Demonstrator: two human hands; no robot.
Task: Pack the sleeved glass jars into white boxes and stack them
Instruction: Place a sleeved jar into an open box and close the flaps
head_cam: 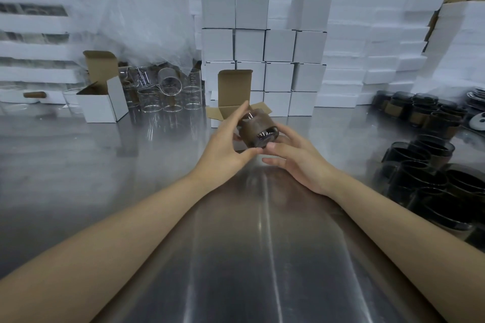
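A glass jar in a brown sleeve [256,127] is tilted in the air above the steel table [131,165], held between both hands. My left hand [227,143] grips its left side with thumb and fingers. My right hand [294,155] holds its lower right side, fingers curled under it. Just behind the jar stands an open white box [233,98] with its brown-lined flap up. Closed white boxes [263,44] are stacked in rows behind that. Several more sleeved jars [430,173] wait at the right.
A second open white box [101,102] stands at the left, with bare clear glasses [162,94] beside it and crumpled plastic wrap [141,13] above. White foam trays [380,42] are piled along the back. Dark lids [477,102] lie far right.
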